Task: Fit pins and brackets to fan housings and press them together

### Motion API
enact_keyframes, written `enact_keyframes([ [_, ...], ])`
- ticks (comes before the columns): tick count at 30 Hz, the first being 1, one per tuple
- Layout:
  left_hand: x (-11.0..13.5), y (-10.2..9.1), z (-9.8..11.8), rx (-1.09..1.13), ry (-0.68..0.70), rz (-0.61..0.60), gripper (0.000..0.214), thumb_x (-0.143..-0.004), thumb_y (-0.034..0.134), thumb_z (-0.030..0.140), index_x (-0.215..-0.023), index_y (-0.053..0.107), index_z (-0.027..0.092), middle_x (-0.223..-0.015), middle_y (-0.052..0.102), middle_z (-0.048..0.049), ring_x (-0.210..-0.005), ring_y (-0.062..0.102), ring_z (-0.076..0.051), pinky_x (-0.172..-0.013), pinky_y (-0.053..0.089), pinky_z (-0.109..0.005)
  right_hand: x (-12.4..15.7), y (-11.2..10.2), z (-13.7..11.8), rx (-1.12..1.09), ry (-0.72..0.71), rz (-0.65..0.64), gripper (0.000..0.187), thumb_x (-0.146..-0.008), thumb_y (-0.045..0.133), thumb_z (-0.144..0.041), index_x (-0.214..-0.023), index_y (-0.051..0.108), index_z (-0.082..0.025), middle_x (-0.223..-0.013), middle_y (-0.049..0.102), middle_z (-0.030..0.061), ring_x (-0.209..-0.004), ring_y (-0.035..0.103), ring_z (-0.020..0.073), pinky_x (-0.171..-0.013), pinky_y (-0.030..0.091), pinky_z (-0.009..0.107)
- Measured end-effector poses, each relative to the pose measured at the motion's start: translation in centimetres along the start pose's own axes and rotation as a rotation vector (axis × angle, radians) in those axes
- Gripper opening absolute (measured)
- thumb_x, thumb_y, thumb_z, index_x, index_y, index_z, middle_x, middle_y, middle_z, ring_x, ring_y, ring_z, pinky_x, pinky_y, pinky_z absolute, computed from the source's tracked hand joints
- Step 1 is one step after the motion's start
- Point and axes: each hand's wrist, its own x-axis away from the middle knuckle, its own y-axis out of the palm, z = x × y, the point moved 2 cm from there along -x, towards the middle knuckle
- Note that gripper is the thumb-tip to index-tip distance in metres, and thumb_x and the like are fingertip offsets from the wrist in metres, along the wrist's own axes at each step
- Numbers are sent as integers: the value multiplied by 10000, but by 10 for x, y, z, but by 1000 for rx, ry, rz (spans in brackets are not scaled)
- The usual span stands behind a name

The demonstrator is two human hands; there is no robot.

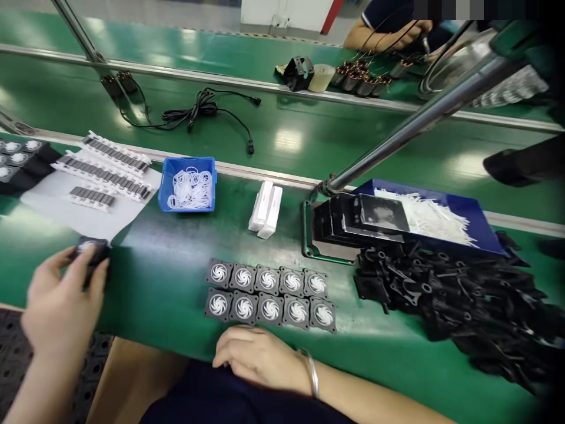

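My left hand [62, 300] is at the left of the green table, thumb and fingers closed around a small black block-shaped part [100, 252] with a bit of white on top. Most of that part is hidden by the fingers. Near the front edge of the table rests my right hand [256, 356], its fingers curled together and nothing seen in them. Just beyond it lie two rows of flat black square fan housings [268, 308] with white spiral impellers.
A blue bin [188, 209] holds white rings. White strips with grey pins [106, 174] lie on paper. Two white boxes [265, 209], black blocks [366, 215], a dark blue tray [481, 221] and piled black parts [419, 294] stand rightward. A slanted metal bar [406, 123] crosses above; another person's hand [404, 38] works beyond.
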Motion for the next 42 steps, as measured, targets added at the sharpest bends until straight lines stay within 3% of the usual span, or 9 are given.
enact_keyframes([
  [2, 10, 5, 32, -82, 113, 38, 363, -867, 619, 448, -1229, 643, 461, -1254, 626, -7, -1170, 591, -349, -1024, 465, -530, 1, 1, -2, 36, -25, -5, 231, -958, 437, -155, -1040, 651, -189, -1001, 680, 49, -948, 655, 114, -882, 531, 212],
  [5, 16, 13, 55, -172, 207, 77, 274, -927, 569, 405, -1158, 683, 313, -1096, 675, -64, -1045, 636, -306, -934, 522, -452, 2, 1, -5, 64, -53, -21, 239, -946, 431, -132, -1033, 643, -198, -981, 679, 46, -950, 645, 125, -903, 527, 242],
  [9, 14, 17, 61, -290, 168, 54, 286, -957, 530, 405, -1163, 659, 255, -1124, 659, -104, -1033, 624, -309, -845, 543, -421, 5, 0, -8, 56, -80, -14, 261, -925, 411, -97, -1006, 638, -197, -940, 680, 43, -908, 636, 136, -884, 525, 262],
  [15, 6, 18, 70, -417, 116, -28, 482, -881, 637, 465, -1299, 576, 233, -1278, 562, -167, -1113, 573, -369, -670, 564, -412, 7, 1, -8, 31, -67, -9, 285, -887, 409, -56, -984, 635, -199, -907, 668, 29, -859, 618, 136, -849, 517, 256],
  [23, -12, 25, 64, -413, 112, -102, 422, -886, 618, 334, -1290, 591, 219, -1267, 620, -143, -1102, 598, -364, -745, 577, -439, 5, 0, -5, -5, -77, 19, 279, -883, 430, -62, -992, 655, -187, -908, 676, 34, -859, 625, 137, -844, 518, 252],
  [28, -24, 23, 60, -414, 72, -133, 418, -867, 640, 377, -1250, 622, 211, -1189, 658, -136, -1062, 623, -362, -753, 569, -432, 4, 1, -4, -18, -65, 12, 292, -878, 421, -51, -992, 654, -185, -913, 674, 37, -864, 630, 137, -847, 519, 252],
  [32, -28, 17, 54, -303, -46, -99, 437, -829, 675, 427, -1213, 668, 219, -1148, 661, -130, -1038, 644, -333, -832, 550, -416, 5, 0, -4, -36, -77, 33, 286, -871, 433, -49, -988, 659, -179, -910, 677, 40, -850, 633, 137, -829, 518, 246],
  [37, -8, 17, 61, 9, -176, -180, 449, -850, 623, 530, -1155, 699, 210, -1094, 723, -84, -1000, 677, -274, -883, 521, -359, 5, -1, -4, -49, -79, 42, 278, -874, 439, -55, -981, 666, -175, -905, 681, 43, -854, 638, 142, -823, 518, 247],
  [42, 28, 26, 88, 45, -75, -190, 500, -928, 496, 569, -1202, 662, 185, -1086, 736, -103, -988, 684, -277, -842, 518, -353, 5, -1, -6, -58, -74, 40, 274, -879, 436, -56, -973, 666, -171, -908, 679, 45, -857, 639, 144, -824, 518, 248],
])
